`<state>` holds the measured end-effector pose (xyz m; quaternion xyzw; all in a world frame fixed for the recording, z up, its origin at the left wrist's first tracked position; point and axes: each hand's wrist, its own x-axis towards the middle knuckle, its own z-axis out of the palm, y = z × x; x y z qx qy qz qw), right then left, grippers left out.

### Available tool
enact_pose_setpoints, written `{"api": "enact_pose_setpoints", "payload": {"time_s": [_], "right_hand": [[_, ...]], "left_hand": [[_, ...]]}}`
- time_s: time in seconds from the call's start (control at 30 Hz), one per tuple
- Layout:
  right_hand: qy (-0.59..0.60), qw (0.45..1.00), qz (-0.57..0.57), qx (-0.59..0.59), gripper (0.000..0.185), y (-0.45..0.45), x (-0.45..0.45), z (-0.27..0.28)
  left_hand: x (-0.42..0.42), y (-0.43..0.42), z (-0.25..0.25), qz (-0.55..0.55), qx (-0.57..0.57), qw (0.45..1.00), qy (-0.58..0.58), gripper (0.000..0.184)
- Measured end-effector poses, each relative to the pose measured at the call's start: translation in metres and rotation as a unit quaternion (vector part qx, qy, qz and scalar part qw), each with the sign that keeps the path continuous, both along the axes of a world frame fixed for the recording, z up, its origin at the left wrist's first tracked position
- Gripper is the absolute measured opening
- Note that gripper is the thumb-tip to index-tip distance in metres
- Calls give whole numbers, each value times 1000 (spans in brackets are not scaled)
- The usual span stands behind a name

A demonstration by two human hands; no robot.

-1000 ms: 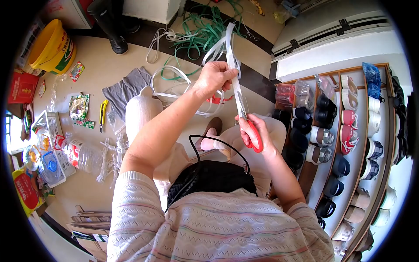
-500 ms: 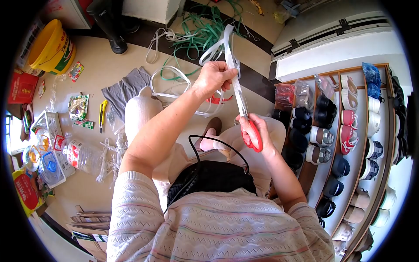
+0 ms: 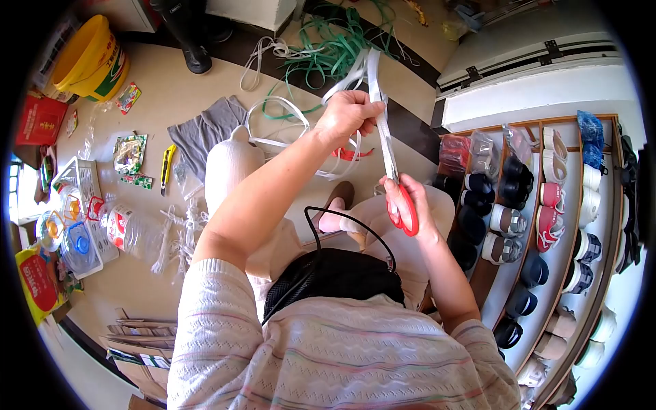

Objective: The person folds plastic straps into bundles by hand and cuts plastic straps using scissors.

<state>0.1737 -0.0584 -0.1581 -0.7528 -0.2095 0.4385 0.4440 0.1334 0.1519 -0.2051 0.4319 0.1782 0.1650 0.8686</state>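
Note:
In the head view my left hand (image 3: 350, 116) is closed, pinching a white packing strap (image 3: 374, 72) above my lap. The strap's upper end sticks up past my fingers, and a loop of it hangs behind the hand. My right hand (image 3: 417, 198) is wrapped round the red-handled scissors (image 3: 408, 213). Their blades point up along the lower part of the strap, towards my left hand. Whether the blades touch the strap's edge or lie between its layers I cannot tell.
Tangled green strapping (image 3: 335, 51) lies on the floor ahead. A shoe rack (image 3: 533, 123) stands close on my right. At left are a grey cloth (image 3: 208, 133), a yellow utility knife (image 3: 167, 164), a large plastic bottle (image 3: 130, 229) and a yellow bucket (image 3: 96, 61). Flattened cardboard (image 3: 140, 352) lies lower left.
The whole view has shifted slightly. The scissors' red handles now show more spread apart in my right hand. My left hand still pinches the strap.

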Motion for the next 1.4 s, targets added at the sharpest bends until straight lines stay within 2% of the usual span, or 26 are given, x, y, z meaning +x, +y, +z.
{"api": "enact_pose_setpoints", "payload": {"time_s": [0.27,0.4,0.43,0.53,0.73,0.97,1.1,1.3,1.4], "right_hand": [[-32,999,21,2,28,3,0,3],[-25,999,24,16,26,-2,-4,2],[-23,999,18,17,26,-2,-6,1],[-8,1000,-10,26,25,-5,-9,-2],[-32,999,12,29,30,-2,-5,3],[27,999,-2,35,33,3,-5,8],[33,997,54,47,32,3,0,10],[82,995,15,61,32,3,-3,12],[66,996,10,64,33,4,-4,14]], "left_hand": [[0,-5,3,-20,-30,999,3,18],[1,8,7,-13,-161,986,-29,13],[1,12,5,-10,-164,986,-42,13],[2,9,1,6,-137,990,-38,11],[1,5,0,-28,-95,995,-30,9],[0,11,2,-19,-102,993,-56,10],[-1,12,4,-28,-100,993,-64,11],[-2,11,5,-22,-93,993,-64,11],[-3,12,5,-16,-88,993,-71,9]]}}
